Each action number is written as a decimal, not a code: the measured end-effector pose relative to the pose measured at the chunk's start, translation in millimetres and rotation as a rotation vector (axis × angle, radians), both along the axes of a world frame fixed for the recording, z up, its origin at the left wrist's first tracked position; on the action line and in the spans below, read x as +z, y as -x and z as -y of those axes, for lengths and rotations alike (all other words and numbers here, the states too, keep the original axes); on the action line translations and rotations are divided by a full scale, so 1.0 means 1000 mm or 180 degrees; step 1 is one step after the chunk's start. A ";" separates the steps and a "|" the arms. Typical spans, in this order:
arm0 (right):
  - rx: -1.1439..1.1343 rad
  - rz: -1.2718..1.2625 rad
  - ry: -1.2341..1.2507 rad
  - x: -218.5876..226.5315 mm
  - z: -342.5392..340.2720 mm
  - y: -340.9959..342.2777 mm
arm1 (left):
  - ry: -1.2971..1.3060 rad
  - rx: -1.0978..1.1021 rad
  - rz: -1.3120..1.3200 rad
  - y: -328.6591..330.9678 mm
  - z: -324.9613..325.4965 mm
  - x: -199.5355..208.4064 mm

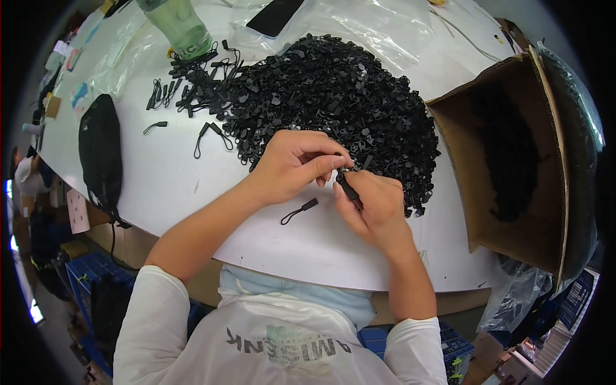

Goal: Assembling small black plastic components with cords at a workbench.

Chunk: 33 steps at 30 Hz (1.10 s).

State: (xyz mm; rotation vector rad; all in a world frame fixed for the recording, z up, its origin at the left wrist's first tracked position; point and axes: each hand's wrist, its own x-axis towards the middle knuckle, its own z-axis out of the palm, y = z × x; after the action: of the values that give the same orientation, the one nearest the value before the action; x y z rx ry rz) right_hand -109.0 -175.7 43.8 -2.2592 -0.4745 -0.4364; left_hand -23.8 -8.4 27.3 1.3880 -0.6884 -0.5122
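Both bare forearms reach up from the lower edge, elbows bent, the left hand point(296, 163) and right hand point(372, 205) meeting with fingertips pinched closed together.

The light is bright and even and comes from above. The white table point(192, 173) shines pale, with soft glare on the clear plastic sheet point(378, 29) at the top. Small, soft shadows sit under the hands point(333, 183). The middle looks sharp. The picture is round, with black corners, and straight edges bend near the rim. The inside of the cardboard box point(513, 154) is dark
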 end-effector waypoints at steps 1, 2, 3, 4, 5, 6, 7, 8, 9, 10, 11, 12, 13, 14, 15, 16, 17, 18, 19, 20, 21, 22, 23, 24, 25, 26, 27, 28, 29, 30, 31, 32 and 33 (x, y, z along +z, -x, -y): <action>-0.0135 0.0076 0.0062 0.000 -0.002 0.001 | -0.0156 0.0110 0.0575 0.000 0.000 -0.002; -0.0274 0.0122 0.0114 0.000 -0.003 0.001 | -0.0340 0.0204 0.1164 0.000 0.001 -0.003; -0.0406 0.0132 0.0148 0.000 -0.005 0.002 | -0.0387 0.0262 0.1706 0.000 0.001 -0.004; -0.0458 0.0079 0.0273 0.000 -0.006 0.003 | -0.0462 0.0308 0.2260 0.000 0.001 -0.005; -0.0502 -0.0010 0.0380 -0.001 -0.008 0.003 | -0.0548 0.0344 0.2810 -0.001 0.000 -0.006; -0.0519 -0.0111 0.0473 -0.002 -0.008 0.003 | -0.0596 0.0367 0.2909 -0.001 0.000 -0.007; -0.0514 -0.0256 0.0602 -0.002 -0.008 0.004 | -0.0653 0.0304 0.2945 -0.003 -0.001 -0.007; -0.0484 -0.0414 0.0717 -0.003 -0.007 0.004 | -0.0726 0.0222 0.2969 -0.004 -0.002 -0.006; -0.0456 -0.0574 0.0832 -0.003 -0.006 0.004 | -0.0771 0.0152 0.2991 -0.005 -0.002 -0.006; -0.0462 -0.0606 0.0845 -0.003 -0.006 0.005 | -0.0745 0.0078 0.2819 -0.005 -0.002 -0.006; -0.0461 -0.0637 0.0863 -0.004 -0.005 0.005 | -0.0690 0.0028 0.2646 -0.005 -0.002 -0.006; -0.0458 -0.0668 0.0880 -0.004 -0.004 0.005 | -0.0658 -0.0031 0.2464 -0.005 -0.002 -0.006; -0.0508 -0.0667 0.0900 -0.005 -0.003 0.004 | -0.0586 0.0030 0.2428 -0.003 -0.001 -0.006; -0.0564 -0.0670 0.0919 -0.005 -0.003 0.004 | -0.0534 0.0074 0.2383 -0.001 -0.001 -0.005; -0.0621 -0.0668 0.0941 -0.005 -0.002 0.003 | -0.0493 0.0109 0.2315 0.001 0.000 -0.005; -0.0627 -0.0653 0.0911 -0.005 -0.002 0.003 | -0.0519 0.0204 0.2397 0.001 0.001 -0.005; -0.0633 -0.0636 0.0880 -0.005 -0.003 0.003 | -0.0561 0.0290 0.2454 0.001 0.001 -0.005; -0.0642 -0.0616 0.0851 -0.006 -0.004 0.002 | -0.0598 0.0374 0.2513 0.002 0.001 -0.004; -0.0624 -0.0627 0.0776 -0.006 -0.005 0.002 | -0.0689 0.0510 0.2446 0.001 0.000 -0.004; -0.0636 -0.0640 0.0716 -0.006 -0.006 0.002 | -0.0751 0.0625 0.2376 0.001 -0.003 -0.003; -0.0685 -0.0687 0.0675 -0.006 -0.006 0.003 | -0.0778 0.0715 0.2306 0.001 -0.003 -0.004; -0.0657 -0.0565 0.0528 -0.006 -0.006 0.003 | -0.0531 0.0486 0.1709 -0.001 -0.004 -0.004; -0.0633 -0.0486 0.0478 -0.006 -0.004 0.004 | -0.0302 0.0245 0.1109 -0.002 -0.006 -0.003; -0.0532 -0.0400 0.0385 -0.006 -0.004 0.004 | -0.0049 0.0022 0.0547 -0.001 -0.004 -0.004; -0.0419 -0.0322 0.0282 -0.006 -0.003 0.005 | 0.0169 -0.0201 0.0172 0.002 0.000 -0.005; -0.0317 -0.0361 0.0222 -0.005 -0.002 0.005 | 0.0411 -0.0406 -0.0165 0.005 0.001 -0.004; -0.0385 -0.0386 0.0192 -0.005 0.000 0.006 | 0.0630 -0.0600 -0.0502 0.007 0.003 -0.003; -0.0413 -0.0418 0.0145 -0.006 0.001 0.005 | 0.0640 -0.0592 -0.0345 0.008 0.004 -0.002; -0.0446 -0.0456 0.0067 -0.006 0.003 0.005 | 0.0454 -0.0530 -0.0174 0.008 0.003 0.000; -0.0444 -0.0496 0.0120 -0.007 0.002 0.005 | 0.0303 -0.0448 -0.0002 0.011 0.004 0.002; -0.0391 -0.0463 0.0053 -0.009 0.001 0.004 | 0.0152 -0.0364 0.0173 0.012 0.003 0.004; -0.0340 -0.0427 -0.0009 -0.010 0.000 0.004 | -0.0072 -0.0289 0.0520 0.012 0.004 0.004; -0.0285 -0.0431 -0.0071 -0.011 -0.001 0.003 | -0.0068 -0.0239 0.0896 0.011 0.003 0.004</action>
State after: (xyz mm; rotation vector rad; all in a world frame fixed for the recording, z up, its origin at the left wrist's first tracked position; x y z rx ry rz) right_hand -112.4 -174.4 32.3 -2.2770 -0.2986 -0.3294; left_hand -35.0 -11.4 31.7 1.4737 -0.9679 -0.3868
